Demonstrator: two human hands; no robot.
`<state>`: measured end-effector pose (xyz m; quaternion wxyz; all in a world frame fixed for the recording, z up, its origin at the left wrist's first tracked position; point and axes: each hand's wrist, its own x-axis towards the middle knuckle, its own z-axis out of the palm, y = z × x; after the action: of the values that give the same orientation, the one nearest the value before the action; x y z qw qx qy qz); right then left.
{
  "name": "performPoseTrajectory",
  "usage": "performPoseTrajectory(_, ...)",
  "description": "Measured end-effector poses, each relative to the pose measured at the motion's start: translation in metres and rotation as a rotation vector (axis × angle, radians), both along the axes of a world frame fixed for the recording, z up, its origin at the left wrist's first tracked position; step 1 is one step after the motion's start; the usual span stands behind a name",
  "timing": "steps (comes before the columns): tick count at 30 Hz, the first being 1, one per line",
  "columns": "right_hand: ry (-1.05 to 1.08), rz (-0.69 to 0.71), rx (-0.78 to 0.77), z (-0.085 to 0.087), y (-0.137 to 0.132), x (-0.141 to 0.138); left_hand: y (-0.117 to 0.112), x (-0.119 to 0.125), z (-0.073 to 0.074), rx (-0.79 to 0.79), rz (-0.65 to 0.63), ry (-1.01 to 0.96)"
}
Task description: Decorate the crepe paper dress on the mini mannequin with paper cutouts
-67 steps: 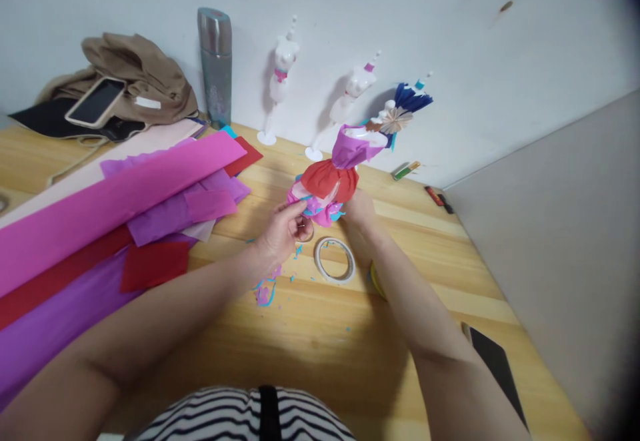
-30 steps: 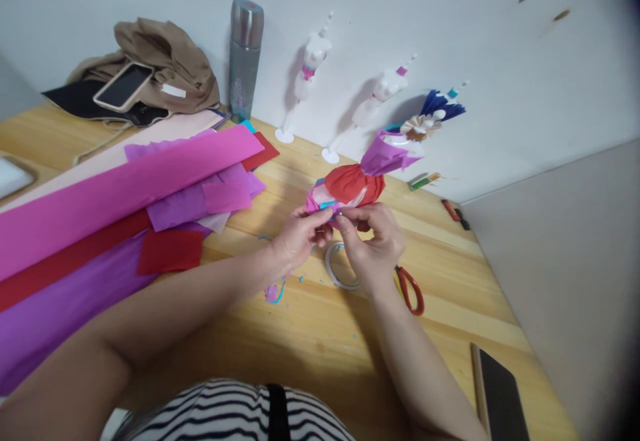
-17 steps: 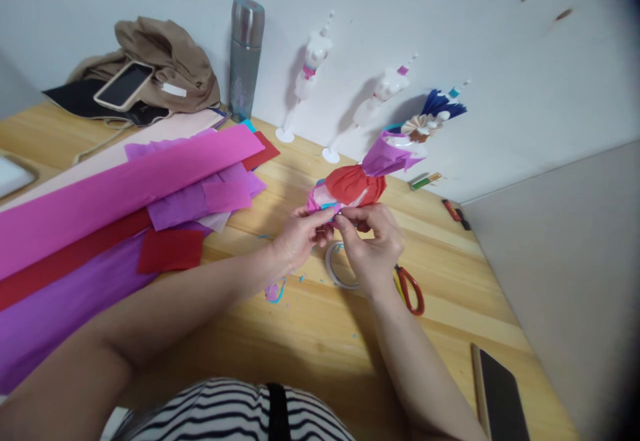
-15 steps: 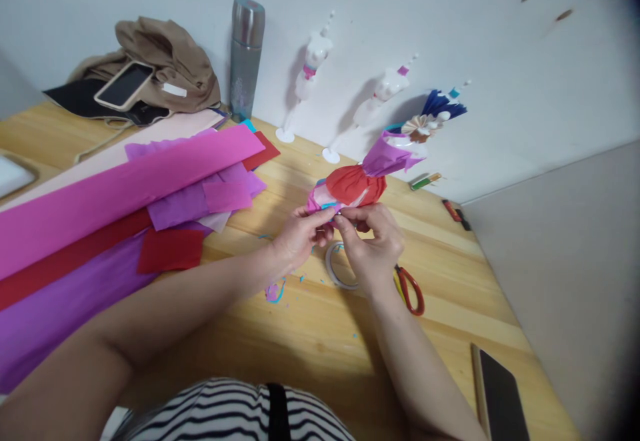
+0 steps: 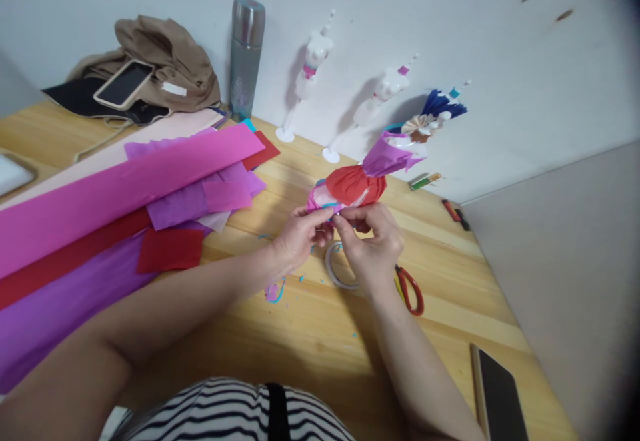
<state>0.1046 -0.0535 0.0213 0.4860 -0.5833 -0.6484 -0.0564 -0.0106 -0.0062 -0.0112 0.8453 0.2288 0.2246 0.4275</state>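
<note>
Wood-grain table [image 5: 240, 347] takes up most of the view, with a big heap of pink, purple and red paper [image 5: 125, 174] spread over the left side. Next size down is a brown cloth bundle [image 5: 173, 61] behind it, then a grey metal flask [image 5: 247, 57] standing against the wall. Center of it all is the paper dress [image 5: 353, 184], purple on top, red in the middle, pink below, tipped away over the table. Left hand [image 5: 300, 234] grips its pink lower edge, thumb on top, fingers curled under. Right hand [image 5: 375, 241] is pinched closed on that same edge (tiny pale speck at the fingertips, too small to make out). Nearer the body lie a white tape ring [image 5: 329, 265], red-handled scissors [image 5: 420, 299] half hidden by the wrist, and little blue-and-purple scraps [image 5: 273, 292].
</note>
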Motion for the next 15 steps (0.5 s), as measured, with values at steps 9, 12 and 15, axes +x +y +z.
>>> performPoseTrajectory(9,-0.013,0.032,0.056,-0.0006,0.0001,-0.0001,0.0000,0.0003,-0.0013,0.025,-0.002,0.007)
performPoseTrajectory(12,-0.017,0.053,0.059,-0.0001,-0.0001,-0.0004,-0.0002,0.0003,-0.0007,0.028,-0.001,0.022)
performPoseTrajectory(15,-0.019,0.049,0.051,0.0000,-0.0001,-0.0004,-0.0002,0.0002,-0.0005,0.030,-0.008,0.031)
